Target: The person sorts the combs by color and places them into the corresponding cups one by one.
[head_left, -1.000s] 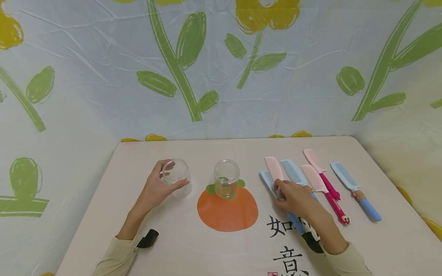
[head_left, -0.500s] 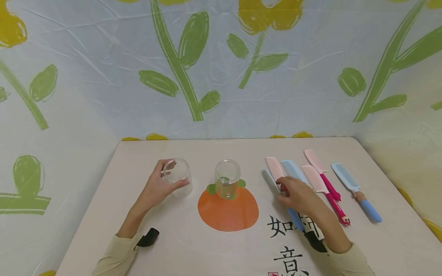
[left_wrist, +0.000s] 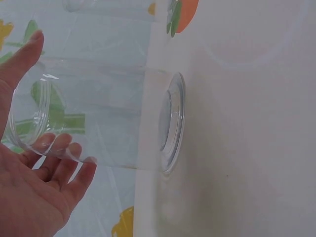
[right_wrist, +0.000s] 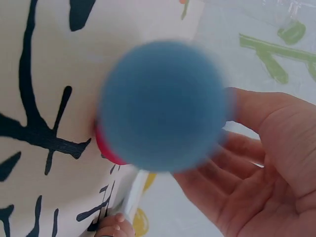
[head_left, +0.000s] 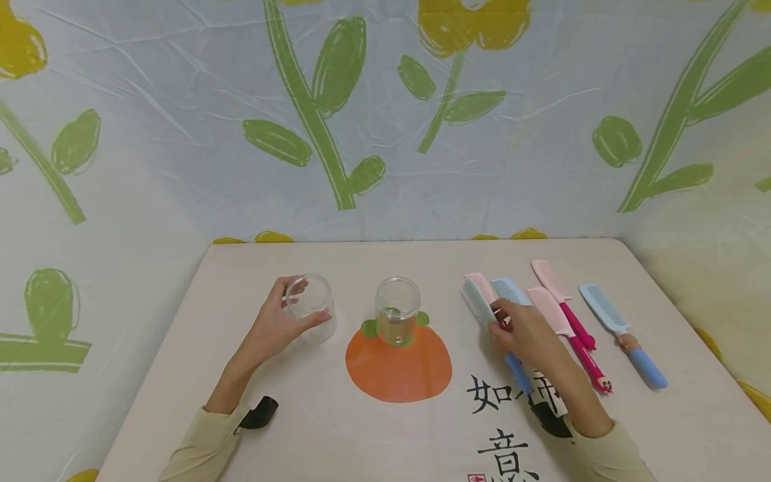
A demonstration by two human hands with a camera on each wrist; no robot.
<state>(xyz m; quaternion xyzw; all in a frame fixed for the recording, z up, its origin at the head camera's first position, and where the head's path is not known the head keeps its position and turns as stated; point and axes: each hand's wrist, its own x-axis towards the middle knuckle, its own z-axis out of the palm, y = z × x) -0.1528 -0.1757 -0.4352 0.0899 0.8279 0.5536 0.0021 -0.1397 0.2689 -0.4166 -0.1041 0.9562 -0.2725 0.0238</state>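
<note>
My left hand (head_left: pixel 274 331) holds a clear jar (head_left: pixel 318 294) near its rim, fingers on one side and thumb on the other. The left wrist view shows the jar's base (left_wrist: pixel 173 123) resting on the table. With my right hand (head_left: pixel 533 338) I grip a light blue comb (head_left: pixel 478 301), its toothed end tilted up above a pink comb (head_left: pixel 478 280). In the right wrist view the round end of its blue handle (right_wrist: pixel 163 106) is close and blurred, covering part of the fingers. Another blue comb (head_left: pixel 508 289) lies partly hidden behind that hand.
A second clear jar (head_left: pixel 397 311) stands at the top of the orange print (head_left: pixel 397 375). Two pink combs with magenta handles (head_left: pixel 548 309) lie right of my right hand. Farther right is a blue comb (head_left: pixel 605 311). Flowered cloth (head_left: pixel 385 120) rises behind the table.
The blue comb in my right hand has been lifted off the table and turned, its head now over the pink comb. My left hand and the jar stay put.
</note>
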